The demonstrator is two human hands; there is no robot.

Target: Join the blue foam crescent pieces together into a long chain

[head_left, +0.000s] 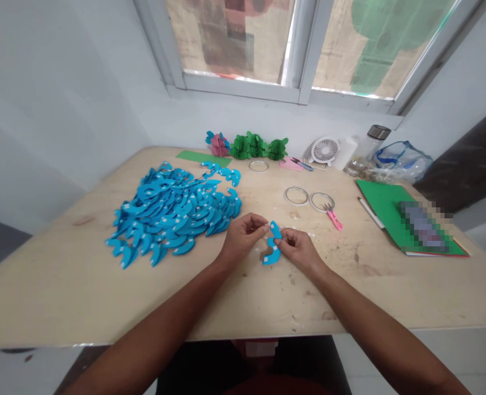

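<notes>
A curved blue paper cutout (272, 246) with small white tape squares is held above the wooden table (61, 285). My right hand (298, 248) pinches its right side. My left hand (243, 235) is closed in a pinch at the cutout's top end, fingertips touching something tiny and white that I cannot make out. A big heap of the same blue cutouts (172, 211) lies to the left of my hands.
Rolls of tape (296, 195) and small pink-handled scissors (334, 217) lie behind my hands. Green card sheets (407, 222) sit at right. Along the wall stand green and pink paper flowers (251, 146), a small white fan (325, 150), a bottle (370, 147) and a plastic bag (403, 159).
</notes>
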